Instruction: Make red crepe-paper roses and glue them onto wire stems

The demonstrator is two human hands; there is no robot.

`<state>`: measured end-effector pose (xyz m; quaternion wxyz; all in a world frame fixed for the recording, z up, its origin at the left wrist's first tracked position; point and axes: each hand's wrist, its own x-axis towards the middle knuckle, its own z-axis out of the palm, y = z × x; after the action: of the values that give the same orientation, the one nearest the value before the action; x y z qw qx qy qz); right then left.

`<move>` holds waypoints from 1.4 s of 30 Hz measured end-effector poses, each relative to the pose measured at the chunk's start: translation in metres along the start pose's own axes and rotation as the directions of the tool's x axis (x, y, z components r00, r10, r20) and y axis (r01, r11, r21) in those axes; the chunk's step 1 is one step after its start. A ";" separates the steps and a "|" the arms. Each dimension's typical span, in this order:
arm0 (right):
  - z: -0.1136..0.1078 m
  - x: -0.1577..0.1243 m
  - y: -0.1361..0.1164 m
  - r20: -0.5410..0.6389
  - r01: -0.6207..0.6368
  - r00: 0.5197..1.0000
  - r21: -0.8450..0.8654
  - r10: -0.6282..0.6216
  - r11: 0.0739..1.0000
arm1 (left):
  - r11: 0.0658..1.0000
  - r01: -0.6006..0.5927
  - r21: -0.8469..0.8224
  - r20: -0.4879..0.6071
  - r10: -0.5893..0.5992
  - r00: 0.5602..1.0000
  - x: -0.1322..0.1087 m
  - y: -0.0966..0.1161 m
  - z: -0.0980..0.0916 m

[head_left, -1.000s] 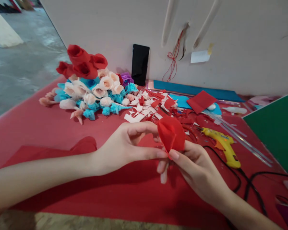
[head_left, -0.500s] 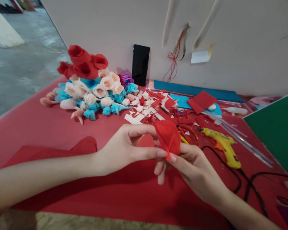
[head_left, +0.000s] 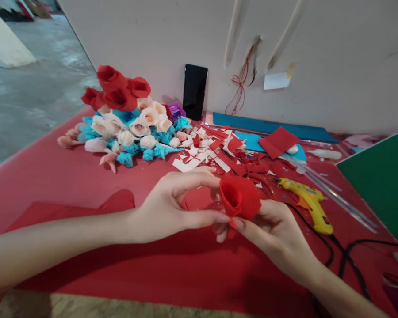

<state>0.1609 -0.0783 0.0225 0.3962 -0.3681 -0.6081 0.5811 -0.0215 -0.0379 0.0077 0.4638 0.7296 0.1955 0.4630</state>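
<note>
A red paper rose [head_left: 239, 197] is held between both hands above the red table cover [head_left: 86, 185]. My left hand [head_left: 172, 205] pinches the rose's base with thumb and forefinger from the left. My right hand [head_left: 273, 234] closes round the base from below and the right, its fingers under the bloom. The rose's rolled centre faces the camera. A loose red paper sheet [head_left: 73, 207] lies under my left forearm.
A heap of red, cream, pink and blue paper roses [head_left: 126, 119] sits at the back left. Red and white paper scraps [head_left: 212, 148] lie behind the hands. A yellow glue gun [head_left: 307, 198] with its black cord lies to the right, beside a green board [head_left: 381, 181]. A black phone [head_left: 194, 92] leans on the wall.
The red paper went from a flat folded petal shape to a rolled rose with an open centre. Both hands stayed in place, turning the paper between them.
</note>
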 end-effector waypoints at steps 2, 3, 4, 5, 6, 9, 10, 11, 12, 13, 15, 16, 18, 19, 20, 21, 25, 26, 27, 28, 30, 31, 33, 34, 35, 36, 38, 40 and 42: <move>-0.001 0.000 0.000 0.004 0.003 1.000 -0.015 -0.003 1.000 | 1.000 -0.009 0.023 0.002 0.009 1.000 -0.001 -0.002 0.000; -0.001 0.000 0.001 0.004 0.000 1.000 -0.015 0.000 1.000 | 1.000 -0.015 0.022 -0.003 0.015 1.000 -0.002 -0.003 0.000; -0.001 0.000 0.001 0.003 -0.001 1.000 -0.013 0.001 1.000 | 1.000 -0.022 0.018 -0.008 0.022 1.000 -0.002 -0.004 0.000; -0.002 0.000 0.001 0.001 -0.001 1.000 -0.015 0.001 1.000 | 0.999 -0.030 0.013 -0.009 0.030 1.000 -0.003 -0.004 0.000; -0.002 0.000 0.002 -0.006 0.002 1.000 -0.021 -0.002 1.000 | 0.999 -0.037 0.006 -0.009 0.037 0.999 -0.003 -0.004 0.000; -0.002 -0.001 0.001 -0.040 0.008 0.999 -0.072 -0.011 0.997 | 1.000 -0.018 0.014 0.003 0.018 1.000 -0.002 -0.002 0.000; -0.003 -0.001 0.000 -0.053 0.010 0.998 -0.098 -0.016 0.995 | 0.999 -0.003 0.035 0.011 0.002 1.000 -0.001 -0.001 -0.001; -0.003 -0.001 -0.001 -0.061 0.014 0.998 -0.127 -0.022 0.992 | 0.998 0.007 0.060 0.021 -0.008 1.000 0.000 0.001 -0.002; -0.004 0.000 -0.003 -0.061 0.018 0.998 -0.157 -0.028 0.987 | 0.996 0.002 0.087 0.034 -0.005 0.999 0.001 0.003 -0.003; -0.004 0.000 -0.005 -0.056 0.017 0.998 -0.191 -0.028 0.981 | 0.993 -0.010 0.114 0.051 0.005 0.999 0.001 0.004 -0.004; -0.006 0.001 -0.008 -0.040 0.017 0.999 -0.262 -0.028 0.965 | 0.987 -0.044 0.156 0.096 0.029 0.995 0.003 0.006 -0.006; -0.006 0.001 -0.009 -0.035 0.019 0.999 -0.303 -0.031 0.953 | 0.983 -0.060 0.172 0.124 0.039 0.992 0.004 0.007 -0.007; -0.008 0.000 -0.010 -0.042 0.040 0.997 -0.390 -0.061 0.920 | 0.972 -0.105 0.209 0.174 0.068 0.982 0.006 0.007 -0.010; -0.009 0.000 -0.009 -0.041 0.058 0.996 -0.433 -0.084 0.900 | 0.963 -0.137 0.232 0.202 0.091 0.975 0.008 0.007 -0.011; -0.010 -0.001 -0.009 -0.036 0.078 0.994 -0.472 -0.108 0.878 | 0.949 -0.186 0.255 0.235 0.126 0.964 0.010 0.007 -0.012; -0.011 -0.002 -0.009 -0.027 0.093 0.992 -0.506 -0.124 0.857 | 0.929 -0.240 0.281 0.269 0.164 0.949 0.011 0.007 -0.013; -0.014 -0.002 -0.010 0.014 0.108 0.993 -0.565 -0.120 0.818 | 0.777 -0.446 0.445 0.412 0.264 0.872 0.016 0.010 -0.015; -0.014 -0.002 -0.011 0.024 0.102 0.994 -0.563 -0.108 0.820 | 0.729 -0.483 0.486 0.437 0.276 0.856 0.016 0.010 -0.015; -0.015 -0.002 -0.012 0.035 0.094 0.995 -0.559 -0.090 0.824 | 0.685 -0.510 0.520 0.451 0.286 0.845 0.016 0.010 -0.014; -0.015 -0.001 -0.012 0.040 0.085 0.996 -0.549 -0.076 0.831 | 0.647 -0.534 0.545 0.461 0.301 0.835 0.016 0.010 -0.014; -0.014 -0.001 -0.013 0.044 0.058 0.998 -0.524 -0.041 0.850 | 0.580 -0.579 0.573 0.471 0.345 0.812 0.015 0.010 -0.013; -0.014 -0.001 -0.013 0.042 0.045 0.999 -0.511 -0.027 0.858 | 0.550 -0.595 0.586 0.474 0.363 0.802 0.015 0.009 -0.012; -0.014 -0.001 -0.012 0.041 0.023 0.999 -0.496 -0.003 0.868 | 0.498 -0.612 0.614 0.484 0.376 0.790 0.013 0.008 -0.013; -0.013 -0.001 -0.012 0.043 0.016 0.999 -0.496 0.007 0.868 | 0.475 -0.623 0.621 0.495 0.378 0.782 0.013 0.007 -0.013; -0.013 -0.001 -0.012 0.045 0.008 0.999 -0.497 0.016 0.868 | 0.458 -0.633 0.624 0.504 0.382 0.774 0.012 0.006 -0.013; -0.014 -0.001 -0.013 0.043 0.001 0.999 -0.500 0.024 0.866 | 0.448 -0.640 0.624 0.515 0.381 0.768 0.012 0.006 -0.013; -0.014 -0.002 -0.014 0.058 -0.013 0.997 -0.520 0.051 0.854 | 0.452 -0.638 0.623 0.513 0.381 0.770 0.010 0.004 -0.013; -0.016 -0.003 -0.015 0.079 -0.023 0.994 -0.555 0.080 0.832 | 0.494 -0.605 0.625 0.483 0.364 0.796 0.010 0.004 -0.012; -0.017 -0.004 -0.015 0.103 -0.015 0.990 -0.590 0.094 0.808 | 0.552 -0.575 0.603 0.463 0.344 0.817 0.010 0.004 -0.011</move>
<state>0.1776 -0.0756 0.0378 0.2068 -0.4521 -0.7709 0.3982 -0.0271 -0.0273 0.0178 0.0230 0.9355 0.0901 0.3408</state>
